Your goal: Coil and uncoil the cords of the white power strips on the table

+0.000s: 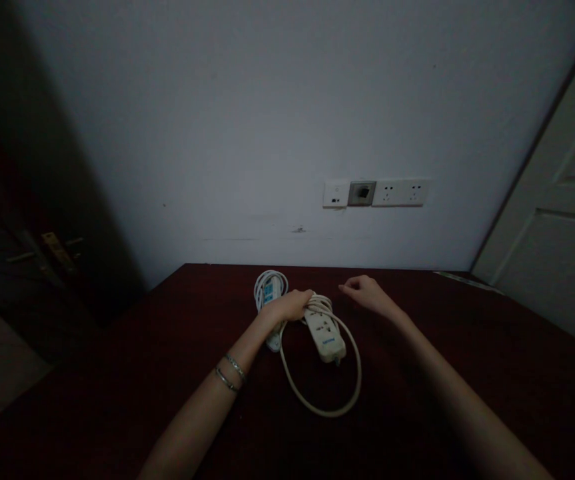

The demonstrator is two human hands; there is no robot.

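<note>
My left hand [294, 305], with two bracelets on the forearm, is closed on the upper end of a cream power strip [326, 339]. Its thick cream cord [323, 302] is wound around that end, and a loose loop sweeps below over the table. Just left of it, partly hidden by my left wrist, lies a second power strip [270, 291], white with blue sockets and its own coiled white cord. My right hand [364, 293] hovers to the right of the cream strip, apart from it. Its fingers are loosely curled and slightly parted, with nothing visible in them.
Both strips are on a dark red table [207, 373]. Behind it rises a pale wall with a row of sockets and switch plates [386, 193]. A dark door with a metal handle [57, 252] is at left, a white panelled door [557, 247] at right.
</note>
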